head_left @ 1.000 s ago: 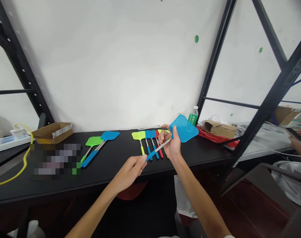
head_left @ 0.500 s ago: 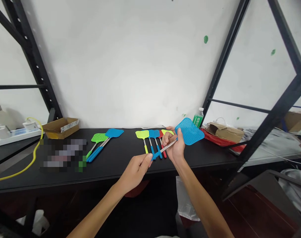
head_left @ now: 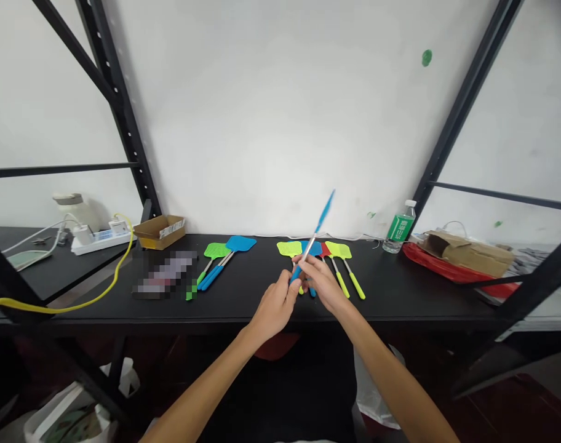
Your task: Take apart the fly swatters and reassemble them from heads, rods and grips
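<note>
A blue fly swatter (head_left: 325,210) is raised above the table, tilted up to the right, its head seen almost edge-on. My left hand (head_left: 277,303) is closed round the lower end of its blue handle. Where the handle meets the metal shaft, my right hand (head_left: 323,282) grips it with bent fingers. Behind the hands lies a row of swatters: a yellow one (head_left: 288,248), a blue one (head_left: 314,248), a red one (head_left: 325,249) and yellow-green ones (head_left: 338,250). My hands partly cover the handles of this row.
Green (head_left: 216,250) and blue (head_left: 240,243) swatters lie left of the hands on the black table (head_left: 414,295). A cardboard box (head_left: 159,234), power strip (head_left: 106,240) and yellow cable (head_left: 117,274) are further left. A bottle (head_left: 399,227) and brown carton (head_left: 469,253) stand right.
The blue swatter has turned from a flat, broad view to upright and edge-on. My right hand has slid down the shaft, closer to my left hand. The view has shifted left.
</note>
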The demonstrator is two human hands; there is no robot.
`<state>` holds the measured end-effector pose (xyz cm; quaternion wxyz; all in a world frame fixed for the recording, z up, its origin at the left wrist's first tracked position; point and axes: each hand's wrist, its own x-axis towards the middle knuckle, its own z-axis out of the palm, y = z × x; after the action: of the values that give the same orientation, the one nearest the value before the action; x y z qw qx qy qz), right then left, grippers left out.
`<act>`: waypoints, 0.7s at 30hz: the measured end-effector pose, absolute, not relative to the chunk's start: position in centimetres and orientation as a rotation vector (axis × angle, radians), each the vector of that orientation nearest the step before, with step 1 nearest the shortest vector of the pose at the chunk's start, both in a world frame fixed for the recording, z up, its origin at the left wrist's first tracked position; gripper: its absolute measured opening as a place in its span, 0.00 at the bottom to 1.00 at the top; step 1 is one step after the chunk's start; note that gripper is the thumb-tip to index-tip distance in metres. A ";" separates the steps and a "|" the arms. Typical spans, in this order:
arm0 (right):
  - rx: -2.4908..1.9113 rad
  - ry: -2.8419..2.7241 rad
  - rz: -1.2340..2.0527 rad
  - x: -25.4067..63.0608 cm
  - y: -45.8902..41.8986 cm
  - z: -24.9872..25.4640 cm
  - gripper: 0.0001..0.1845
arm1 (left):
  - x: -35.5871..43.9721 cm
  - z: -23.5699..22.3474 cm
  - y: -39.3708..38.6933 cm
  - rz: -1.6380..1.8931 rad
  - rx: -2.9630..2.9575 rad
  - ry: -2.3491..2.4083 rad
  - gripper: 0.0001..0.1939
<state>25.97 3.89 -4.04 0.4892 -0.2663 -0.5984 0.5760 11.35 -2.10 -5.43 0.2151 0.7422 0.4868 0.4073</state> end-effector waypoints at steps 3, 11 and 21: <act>-0.803 -1.617 1.386 27.0 4.8 -4.6 0.20 | 10.3 -6.1 -1.2 1.105 2.030 1.477 0.15; -0.887 -1.937 1.362 27.5 5.0 -5.4 0.23 | 9.3 -7.8 0.2 1.051 1.981 1.782 0.13; -0.814 -2.256 1.212 27.1 4.6 -5.8 0.23 | 9.2 -8.9 0.5 0.788 2.312 1.987 0.17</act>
<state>27.14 4.58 -5.76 0.2252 -0.2953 -0.8179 0.4396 9.23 0.54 -8.87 -0.0036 0.7344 0.6309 0.2502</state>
